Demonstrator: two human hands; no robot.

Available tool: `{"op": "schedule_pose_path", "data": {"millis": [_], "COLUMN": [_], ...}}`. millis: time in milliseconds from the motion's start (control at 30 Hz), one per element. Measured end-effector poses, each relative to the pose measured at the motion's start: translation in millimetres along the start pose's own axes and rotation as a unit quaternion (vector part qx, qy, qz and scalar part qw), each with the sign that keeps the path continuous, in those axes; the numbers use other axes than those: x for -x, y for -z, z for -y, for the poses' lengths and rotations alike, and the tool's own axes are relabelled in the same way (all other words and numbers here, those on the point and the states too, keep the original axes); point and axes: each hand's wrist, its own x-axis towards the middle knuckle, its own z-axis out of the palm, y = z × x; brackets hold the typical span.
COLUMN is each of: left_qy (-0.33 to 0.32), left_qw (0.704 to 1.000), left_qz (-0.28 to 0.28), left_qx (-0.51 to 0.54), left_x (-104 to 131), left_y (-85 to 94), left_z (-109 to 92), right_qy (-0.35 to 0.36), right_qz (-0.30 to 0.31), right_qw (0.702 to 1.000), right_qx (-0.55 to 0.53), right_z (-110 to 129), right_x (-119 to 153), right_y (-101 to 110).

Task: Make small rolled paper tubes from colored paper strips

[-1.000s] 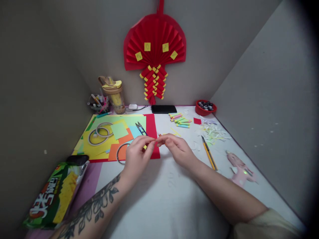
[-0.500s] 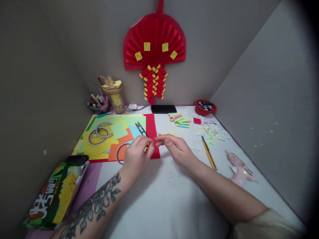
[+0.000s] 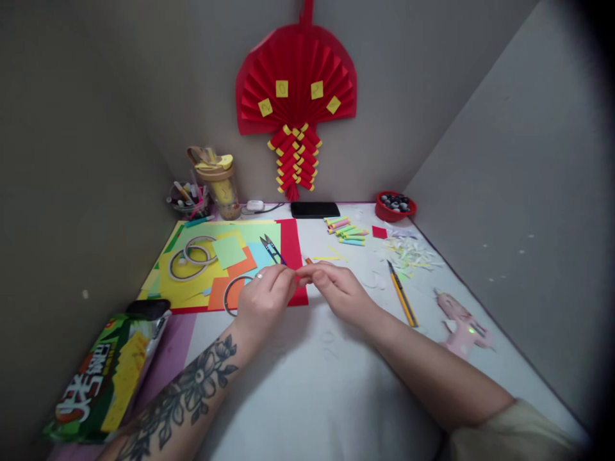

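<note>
We curl our left hand point(image 3: 266, 298), our right hand's point(image 3: 343, 293) fingers pressed together, anything pinched hidden, near thread snips point(image 3: 272, 250) slanting lengthwise, tips pointing far-left

Your left hand point(image 3: 266, 294) is curled, knuckles up, its fingertips bunched close to the fingertips of your right hand point(image 3: 341, 288). The right fingers reach flat towards the left, thumb lying alongside them. Behind each hand, your tattooed left forearm point(image 3: 192, 390) and bare right forearm point(image 3: 432, 371) angle inward.
</note>
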Motion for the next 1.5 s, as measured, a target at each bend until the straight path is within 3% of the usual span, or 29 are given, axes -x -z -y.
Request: {"op": "schedule_pose_path", "data": {"millis": [100, 233, 367, 467, 633, 800, 900, 1000, 1300, 1500], "left_qy": [-0.035, -0.027, 0.026, 0.102, 0.271, 0.414, 0.467, 0.484, 0.49, 0.503], "left_qw": [0.999, 0.999, 0.999, 0.989, 0.928, 0.843, 0.794, 0.773, 0.769, 0.738], "left_qz": [-0.002, -0.013, -0.011, 0.016, 0.079, 0.092, 0.101, 0.108, 0.104, 0.089], "left_qx": [-0.039, -0.023, 0.037, 0.103, 0.242, 0.329, 0.375, 0.395, 0.397, 0.44], "left_x": [1, 0, -1, -4, -11, -15, -17, -18, -18, -19], "left_y": [-1.0, -2.7, -2.5, 0.3, 4.4, 2.1, 1.7, 1.9, 2.5, 3.1], "left_z": [0, -1, -1, -5, -12, -12, -11, -11, -13, -12], "right_qy": [-0.006, -0.02, -0.026, -0.041, -0.049, -0.046, -0.034, -0.022, 0.006, 0.004], "right_qz": [0.003, -0.014, -0.02, -0.036, -0.066, -0.059, -0.058, -0.053, -0.029, -0.059], "right_qw": [1.0, 1.0, 0.999, 0.993, 0.969, 0.969, 0.968, 0.968, 0.984, 0.988], "right_qx": [-0.003, -0.016, -0.039, -0.108, -0.234, -0.236, -0.242, -0.243, -0.175, -0.143], "right_z": [-1, -1, -1, -4, -7, -5, -6, -7, -3, -2], "right_x": [0, -1, -1, -3, -7, -7, -6, -5, -1, -1], "right_y": [0, 2, 3, 2, 0, 0, -1, -1, -2, 2]}}
